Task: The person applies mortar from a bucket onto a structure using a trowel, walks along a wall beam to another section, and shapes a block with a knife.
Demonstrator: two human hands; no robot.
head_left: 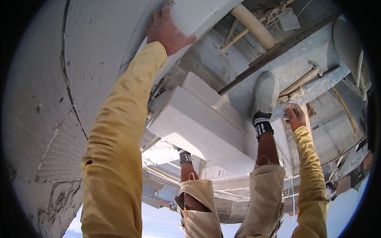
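Observation:
My left hand [168, 29] lies with spread fingers on a white block [198, 14] beside the grey wall [43, 79]. My right hand [294, 115] is at the right, fingers curled together near the plank's edge; what it holds, if anything, is too small to make out. A hammer [299, 82] with a wooden handle rests on the grey plank [309, 59], just above my right hand. My shod foot [266, 92] stands on the plank, left of the hammer. Below my left hand, large white blocks [198, 127] sit between my legs.
A long crack runs down the wall at the left. Wooden poles [254, 27] and debris lie far below, past the plank's dark edge [278, 51]. A bucket-like container [351, 51] stands at the far right. Block walls [325, 119] drop away beneath, at height.

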